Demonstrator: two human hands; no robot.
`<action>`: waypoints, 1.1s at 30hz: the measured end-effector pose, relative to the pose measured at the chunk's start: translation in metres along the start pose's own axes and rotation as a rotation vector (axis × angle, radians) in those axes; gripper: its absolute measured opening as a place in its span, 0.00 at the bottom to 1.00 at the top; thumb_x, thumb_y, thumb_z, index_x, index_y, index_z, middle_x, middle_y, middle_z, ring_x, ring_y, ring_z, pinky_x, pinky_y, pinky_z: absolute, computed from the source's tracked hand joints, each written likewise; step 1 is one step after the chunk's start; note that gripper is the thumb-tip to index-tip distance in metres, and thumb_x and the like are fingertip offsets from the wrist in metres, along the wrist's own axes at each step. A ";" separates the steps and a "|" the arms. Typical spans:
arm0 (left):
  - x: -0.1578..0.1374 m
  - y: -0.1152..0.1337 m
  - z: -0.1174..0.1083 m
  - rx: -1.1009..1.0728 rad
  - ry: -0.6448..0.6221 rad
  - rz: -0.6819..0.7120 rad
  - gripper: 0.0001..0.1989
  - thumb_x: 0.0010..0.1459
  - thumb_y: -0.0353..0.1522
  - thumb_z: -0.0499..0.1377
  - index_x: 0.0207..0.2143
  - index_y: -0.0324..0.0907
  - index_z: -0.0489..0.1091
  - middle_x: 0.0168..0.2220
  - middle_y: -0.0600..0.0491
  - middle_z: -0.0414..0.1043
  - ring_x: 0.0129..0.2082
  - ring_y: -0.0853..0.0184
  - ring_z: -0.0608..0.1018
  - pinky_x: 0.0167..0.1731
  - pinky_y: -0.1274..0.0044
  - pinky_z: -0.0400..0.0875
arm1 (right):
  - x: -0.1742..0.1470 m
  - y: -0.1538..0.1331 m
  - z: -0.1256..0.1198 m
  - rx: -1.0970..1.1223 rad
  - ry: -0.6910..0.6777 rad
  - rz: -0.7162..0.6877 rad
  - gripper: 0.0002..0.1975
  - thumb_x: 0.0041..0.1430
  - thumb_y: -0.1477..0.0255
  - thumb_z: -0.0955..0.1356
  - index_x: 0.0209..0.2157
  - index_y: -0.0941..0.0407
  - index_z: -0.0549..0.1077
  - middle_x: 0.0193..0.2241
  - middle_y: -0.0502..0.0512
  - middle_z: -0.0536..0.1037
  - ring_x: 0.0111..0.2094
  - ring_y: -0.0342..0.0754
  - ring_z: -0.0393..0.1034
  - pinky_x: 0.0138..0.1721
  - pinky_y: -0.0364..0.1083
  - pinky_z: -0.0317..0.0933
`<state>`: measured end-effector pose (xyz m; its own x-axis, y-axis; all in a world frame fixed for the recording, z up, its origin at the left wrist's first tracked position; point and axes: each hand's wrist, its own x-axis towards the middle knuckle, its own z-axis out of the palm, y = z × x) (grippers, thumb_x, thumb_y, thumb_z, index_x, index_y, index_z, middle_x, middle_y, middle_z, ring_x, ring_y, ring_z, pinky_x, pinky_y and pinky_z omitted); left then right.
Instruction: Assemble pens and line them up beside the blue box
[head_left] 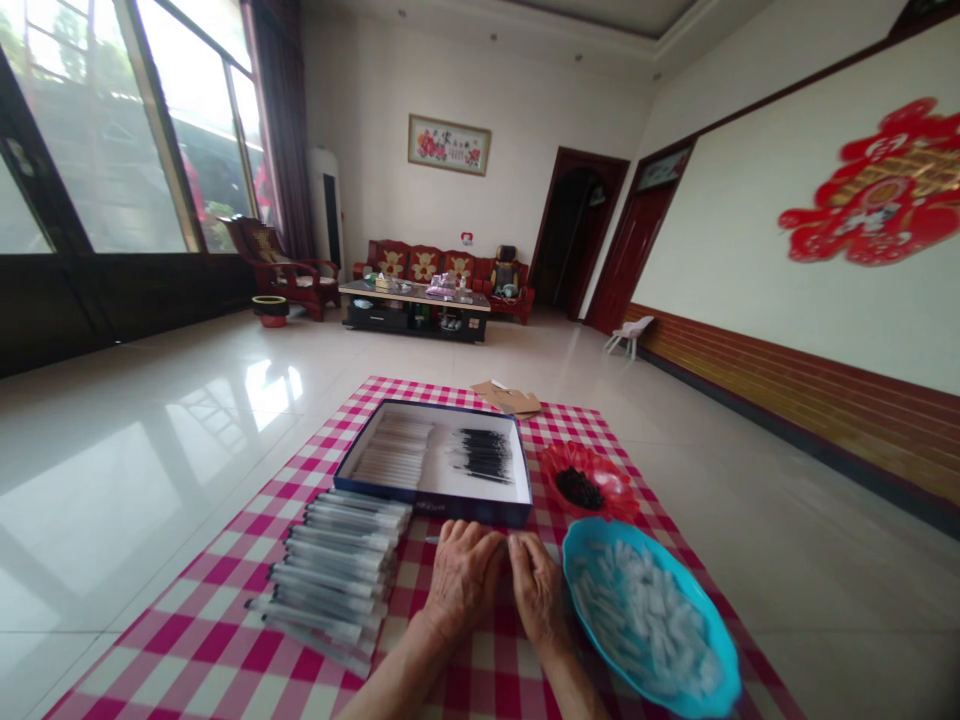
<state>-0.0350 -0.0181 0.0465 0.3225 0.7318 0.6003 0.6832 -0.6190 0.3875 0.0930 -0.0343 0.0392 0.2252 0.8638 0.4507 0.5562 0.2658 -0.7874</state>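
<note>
My left hand (466, 572) is closed around a pen (433, 540), whose pale, clear end pokes out on its left side. Close beside it, my right hand (537, 585) has its fingers pinched together, thumb toward the left hand; what lies in them is hidden. Both hands are just in front of a shallow blue-edged box (435, 500). Clear tubes (394, 450) lie in the box's left half and dark pen refills (484, 455) in its right. To the left are stacked rows of assembled capped pens (334, 565).
A turquoise bowl (574, 575) of translucent caps stands at the right. Behind it is a red flower-shaped dish (619, 480) with small black parts. Brown cardboard (510, 398) lies at the far edge of the checked tablecloth (202, 610). A coffee table (412, 293) stands beyond.
</note>
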 end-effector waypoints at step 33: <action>0.003 0.004 -0.004 -0.040 0.049 0.069 0.09 0.61 0.28 0.51 0.35 0.44 0.71 0.33 0.49 0.71 0.33 0.63 0.70 0.38 0.69 0.59 | 0.002 0.005 0.000 0.024 0.012 0.050 0.23 0.60 0.52 0.58 0.22 0.54 0.69 0.20 0.53 0.75 0.22 0.48 0.67 0.25 0.44 0.61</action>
<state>-0.0341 -0.0196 0.0527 0.3353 0.6727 0.6596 0.6334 -0.6792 0.3707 0.0961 -0.0317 0.0362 0.2622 0.8710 0.4154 0.5250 0.2324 -0.8187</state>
